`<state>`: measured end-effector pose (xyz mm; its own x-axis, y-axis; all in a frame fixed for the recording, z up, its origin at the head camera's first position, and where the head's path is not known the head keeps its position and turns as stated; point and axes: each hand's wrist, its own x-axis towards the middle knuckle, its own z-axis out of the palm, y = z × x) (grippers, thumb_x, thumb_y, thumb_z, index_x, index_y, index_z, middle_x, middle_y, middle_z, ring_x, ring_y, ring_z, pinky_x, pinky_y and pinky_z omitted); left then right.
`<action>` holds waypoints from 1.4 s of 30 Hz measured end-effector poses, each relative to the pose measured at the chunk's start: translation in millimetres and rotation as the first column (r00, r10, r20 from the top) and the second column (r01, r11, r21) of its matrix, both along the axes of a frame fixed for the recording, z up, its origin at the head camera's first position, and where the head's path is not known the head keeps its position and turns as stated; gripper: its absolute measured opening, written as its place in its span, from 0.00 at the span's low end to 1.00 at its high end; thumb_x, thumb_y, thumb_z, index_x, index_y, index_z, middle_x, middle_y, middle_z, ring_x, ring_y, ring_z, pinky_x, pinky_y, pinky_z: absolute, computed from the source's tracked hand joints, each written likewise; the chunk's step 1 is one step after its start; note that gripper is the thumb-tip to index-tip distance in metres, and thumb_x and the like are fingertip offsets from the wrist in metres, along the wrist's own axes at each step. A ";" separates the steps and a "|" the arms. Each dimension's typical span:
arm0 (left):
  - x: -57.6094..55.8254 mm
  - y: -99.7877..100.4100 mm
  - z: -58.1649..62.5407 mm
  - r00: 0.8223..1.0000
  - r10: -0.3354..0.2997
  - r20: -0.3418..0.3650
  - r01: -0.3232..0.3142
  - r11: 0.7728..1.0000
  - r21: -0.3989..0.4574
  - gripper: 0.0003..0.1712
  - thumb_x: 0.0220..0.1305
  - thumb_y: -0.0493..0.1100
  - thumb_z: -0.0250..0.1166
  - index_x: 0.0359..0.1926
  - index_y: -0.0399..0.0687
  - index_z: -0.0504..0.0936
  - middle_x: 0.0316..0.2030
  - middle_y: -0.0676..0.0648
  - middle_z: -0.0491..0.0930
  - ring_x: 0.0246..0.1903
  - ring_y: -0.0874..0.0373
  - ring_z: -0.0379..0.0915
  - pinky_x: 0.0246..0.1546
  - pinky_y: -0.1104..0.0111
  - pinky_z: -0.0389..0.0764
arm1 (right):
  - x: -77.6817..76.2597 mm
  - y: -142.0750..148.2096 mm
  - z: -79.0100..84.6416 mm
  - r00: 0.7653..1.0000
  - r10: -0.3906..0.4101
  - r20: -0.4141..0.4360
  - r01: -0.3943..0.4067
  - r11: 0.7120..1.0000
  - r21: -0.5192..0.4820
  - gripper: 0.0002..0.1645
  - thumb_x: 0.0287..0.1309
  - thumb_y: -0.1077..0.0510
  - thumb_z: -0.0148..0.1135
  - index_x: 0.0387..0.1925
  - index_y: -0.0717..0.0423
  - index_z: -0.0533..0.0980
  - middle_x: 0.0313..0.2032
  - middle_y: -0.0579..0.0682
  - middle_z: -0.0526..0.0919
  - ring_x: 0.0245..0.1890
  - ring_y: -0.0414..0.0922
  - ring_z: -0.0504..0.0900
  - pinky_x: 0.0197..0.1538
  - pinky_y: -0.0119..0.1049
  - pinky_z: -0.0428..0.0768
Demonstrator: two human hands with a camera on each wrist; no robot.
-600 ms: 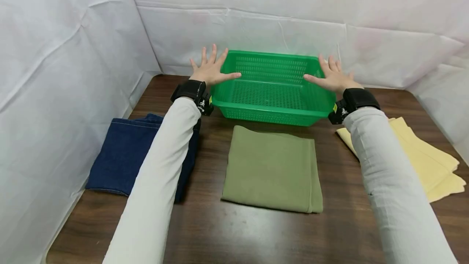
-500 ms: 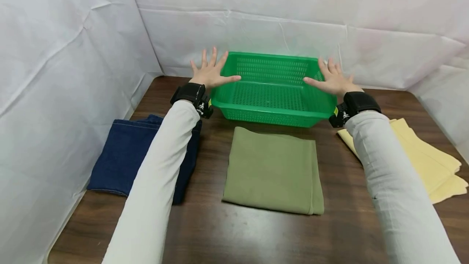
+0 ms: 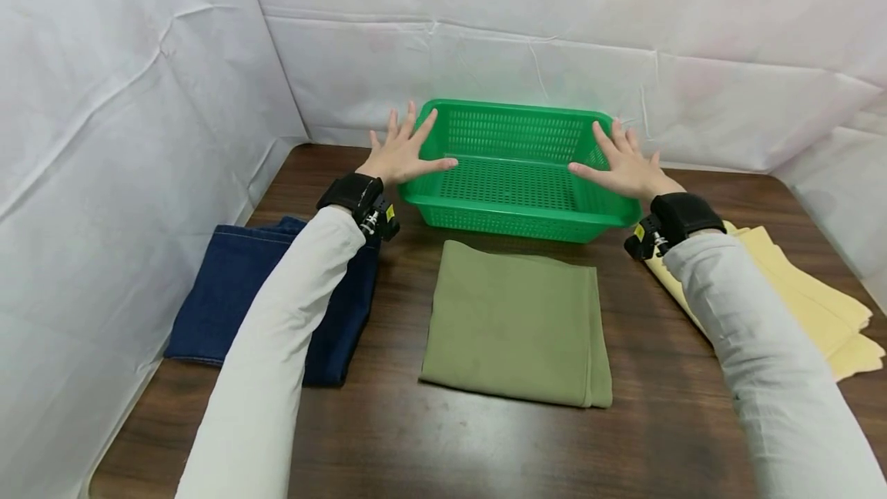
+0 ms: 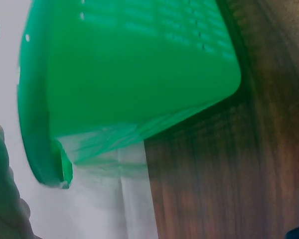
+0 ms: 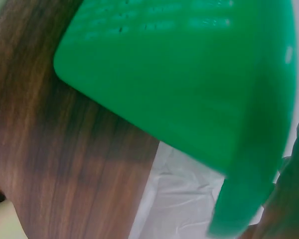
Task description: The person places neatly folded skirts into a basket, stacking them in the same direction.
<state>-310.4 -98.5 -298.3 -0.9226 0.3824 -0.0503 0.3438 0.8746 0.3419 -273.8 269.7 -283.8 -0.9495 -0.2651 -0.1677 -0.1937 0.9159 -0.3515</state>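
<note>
A green perforated plastic basket (image 3: 520, 219) stands at the back of the table. My left hand (image 3: 402, 154) is over its left end, fingers spread and straight, thumb reaching across the rim. Over the right end my right hand (image 3: 627, 165) is spread the same way, its thumb pointing inward. Neither hand holds anything; whether they touch the rim cannot be told. In the left wrist view the basket's corner (image 4: 139, 84) fills the middle, with part of the hand at the left edge. The right wrist view shows the opposite corner (image 5: 164, 74), fingers at the right edge.
Folded olive cloth (image 3: 516, 322) lies in front of the basket. To the left is folded dark blue denim (image 3: 229, 291), partly under my left forearm. Folded pale yellow cloth (image 3: 804, 291) lies right, partly behind my right forearm. White sheeting (image 3: 527, 21) rises behind the table.
Both hands have drawn slightly back toward me, and the right hand has shifted a little inward. The fingers stay spread. The basket and folded cloths have not visibly moved.
</note>
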 end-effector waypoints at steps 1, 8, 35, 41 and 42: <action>1.7 0.1 -0.5 1.000 -0.008 -0.002 0.008 1.000 0.007 0.55 0.48 0.81 0.42 0.68 0.69 0.26 0.66 0.53 0.12 0.63 0.48 0.04 0.57 0.38 0.21 | 0.8 -0.1 -1.1 1.000 -0.002 -0.003 0.002 1.000 -0.003 0.51 0.57 0.27 0.36 0.67 0.39 0.22 0.65 0.51 0.14 0.63 0.53 0.13 0.53 0.70 0.21; 9.5 -1.8 -5.7 0.999 -0.026 -0.022 0.026 1.000 -0.012 0.54 0.48 0.80 0.43 0.68 0.72 0.26 0.67 0.54 0.13 0.65 0.47 0.07 0.58 0.39 0.21 | 9.3 -0.9 -3.7 1.000 -0.002 -0.011 0.002 1.000 -0.016 0.50 0.58 0.28 0.37 0.67 0.38 0.22 0.65 0.49 0.13 0.64 0.52 0.13 0.53 0.71 0.23; 50.6 -8.5 -22.5 0.997 -0.047 -0.062 0.047 0.999 -0.001 0.55 0.48 0.80 0.43 0.69 0.69 0.28 0.67 0.53 0.14 0.64 0.47 0.07 0.58 0.39 0.23 | 49.4 8.2 -19.6 1.000 -0.005 -0.021 0.004 0.999 -0.049 0.50 0.59 0.30 0.41 0.67 0.36 0.23 0.67 0.50 0.16 0.65 0.50 0.15 0.54 0.71 0.25; 59.3 -7.1 -24.5 0.997 -0.046 -0.068 0.046 0.999 0.008 0.56 0.47 0.81 0.43 0.68 0.69 0.26 0.68 0.52 0.15 0.64 0.49 0.06 0.58 0.38 0.24 | 61.3 9.1 -21.9 0.998 0.004 -0.056 -0.007 0.998 -0.062 0.49 0.60 0.32 0.42 0.67 0.36 0.24 0.67 0.50 0.17 0.65 0.48 0.15 0.55 0.70 0.25; 61.4 -7.3 -24.8 0.996 -0.049 -0.069 0.049 0.999 0.011 0.56 0.47 0.81 0.43 0.68 0.69 0.26 0.68 0.52 0.16 0.64 0.50 0.06 0.58 0.38 0.24 | 63.4 8.3 -22.1 0.998 0.007 -0.065 -0.011 0.998 -0.058 0.49 0.60 0.32 0.43 0.67 0.36 0.25 0.67 0.50 0.17 0.65 0.48 0.16 0.55 0.70 0.26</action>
<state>-249.0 -105.8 -323.1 -0.9039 0.4274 0.0175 0.4091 0.8517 0.3275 -210.4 278.0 -305.9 -0.9554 -0.2812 -0.0900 -0.2258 0.8923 -0.3908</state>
